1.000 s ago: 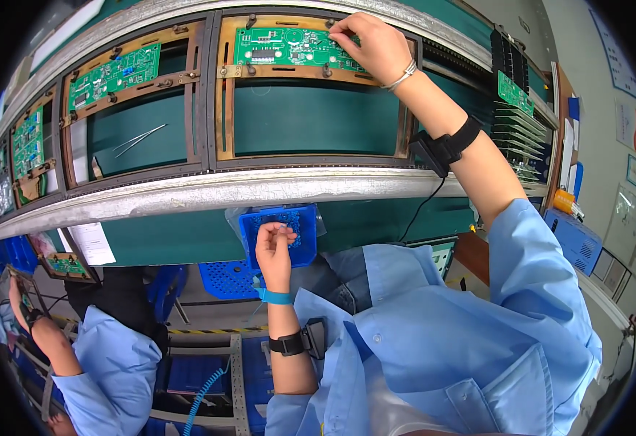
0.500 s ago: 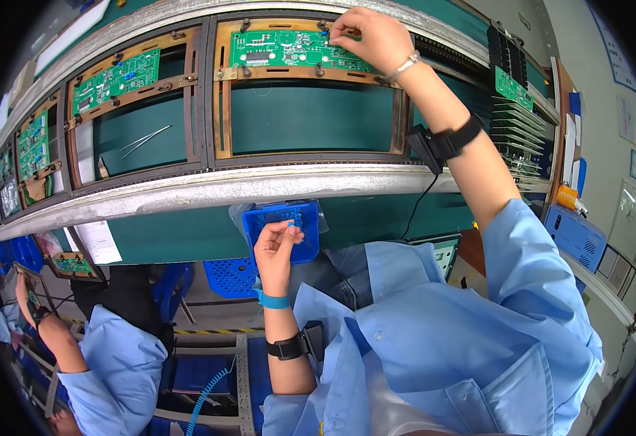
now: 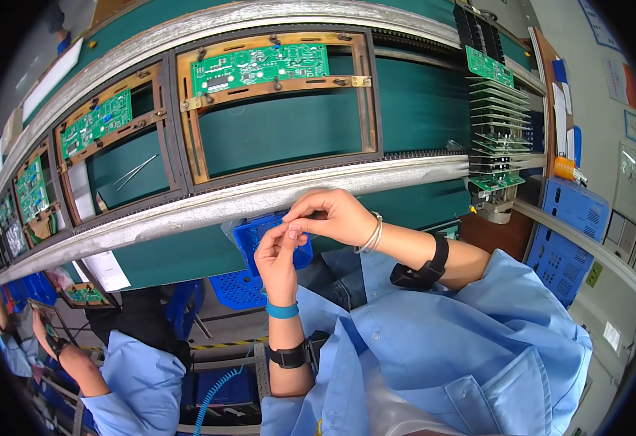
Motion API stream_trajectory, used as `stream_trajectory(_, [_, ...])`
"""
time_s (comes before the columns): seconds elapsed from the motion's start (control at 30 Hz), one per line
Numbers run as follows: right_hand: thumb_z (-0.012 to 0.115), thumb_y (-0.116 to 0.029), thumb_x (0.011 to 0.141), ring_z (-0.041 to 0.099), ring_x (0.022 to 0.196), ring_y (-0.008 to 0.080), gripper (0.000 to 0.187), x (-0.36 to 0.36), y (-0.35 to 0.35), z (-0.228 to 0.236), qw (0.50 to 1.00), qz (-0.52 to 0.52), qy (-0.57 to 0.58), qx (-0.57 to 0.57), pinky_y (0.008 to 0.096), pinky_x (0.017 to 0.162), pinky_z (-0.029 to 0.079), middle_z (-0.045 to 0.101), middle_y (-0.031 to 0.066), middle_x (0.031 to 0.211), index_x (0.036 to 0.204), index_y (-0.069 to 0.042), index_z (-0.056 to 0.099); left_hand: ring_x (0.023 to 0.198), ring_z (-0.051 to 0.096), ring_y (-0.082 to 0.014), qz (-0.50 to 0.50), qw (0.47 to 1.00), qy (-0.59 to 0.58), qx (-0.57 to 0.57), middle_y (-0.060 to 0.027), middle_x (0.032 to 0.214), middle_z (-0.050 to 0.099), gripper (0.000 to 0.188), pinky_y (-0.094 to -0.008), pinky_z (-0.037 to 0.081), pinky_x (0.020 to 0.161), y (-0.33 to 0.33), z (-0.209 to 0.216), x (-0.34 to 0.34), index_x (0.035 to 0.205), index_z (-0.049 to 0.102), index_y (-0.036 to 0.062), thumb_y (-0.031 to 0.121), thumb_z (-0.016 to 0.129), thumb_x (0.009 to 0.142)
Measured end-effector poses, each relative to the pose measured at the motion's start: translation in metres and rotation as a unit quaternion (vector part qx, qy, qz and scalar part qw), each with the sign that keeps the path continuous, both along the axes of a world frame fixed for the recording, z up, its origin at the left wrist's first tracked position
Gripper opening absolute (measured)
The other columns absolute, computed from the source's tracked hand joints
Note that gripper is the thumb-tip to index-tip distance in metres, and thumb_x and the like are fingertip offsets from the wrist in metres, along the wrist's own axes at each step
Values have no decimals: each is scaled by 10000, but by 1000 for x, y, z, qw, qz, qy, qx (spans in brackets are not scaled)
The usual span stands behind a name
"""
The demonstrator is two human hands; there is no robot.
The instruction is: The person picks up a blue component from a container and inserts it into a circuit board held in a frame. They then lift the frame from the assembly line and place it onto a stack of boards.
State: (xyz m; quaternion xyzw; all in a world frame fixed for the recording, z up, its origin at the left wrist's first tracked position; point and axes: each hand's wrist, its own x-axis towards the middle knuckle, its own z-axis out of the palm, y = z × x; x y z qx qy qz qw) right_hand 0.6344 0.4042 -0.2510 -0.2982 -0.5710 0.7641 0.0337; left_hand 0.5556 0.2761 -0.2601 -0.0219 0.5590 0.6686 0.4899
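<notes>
My left hand is closed in a pinch over a blue bin; half a second ago a small blue component showed in its fingers. My right hand reaches in from the right, its thumb and finger pinched against the left fingertips. Whatever lies between the fingertips is hidden. Beyond both hands, a green circuit board sits clamped in a brown carrier frame. One blue component stands at the board's far edge.
A metal rail runs between my hands and the carriers. More boards in carriers line the left, with tweezers lying there. Stacked boards stand right. Another person's arm is at lower left.
My right hand has left the board and come back to meet my left hand over the bin. Carriers and boards appear further left in view; a blue component remains on the board.
</notes>
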Motion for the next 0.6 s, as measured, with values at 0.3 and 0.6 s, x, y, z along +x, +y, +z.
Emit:
stream_trajectory(0.3, [531, -116, 837, 572, 640, 86, 152, -41, 101, 29, 974, -60, -5, 219, 210, 599, 473, 610, 44, 764, 904, -3, 607, 687, 575, -114, 42, 998, 25, -44, -77, 820, 608, 200, -214, 476, 650, -9, -2, -8, 989, 572, -26, 81, 567, 820])
stream_trajectory(0.6, [563, -113, 815, 598, 713, 69, 197, -66, 208, -15, 914, 93, -106, 380, 199, 631, 486, 635, 48, 808, 973, -4, 609, 709, 576, -112, 94, 988, 40, -116, -71, 833, 604, 226, -219, 478, 660, -44, -24, -7, 1023, 569, -26, 84, 561, 826])
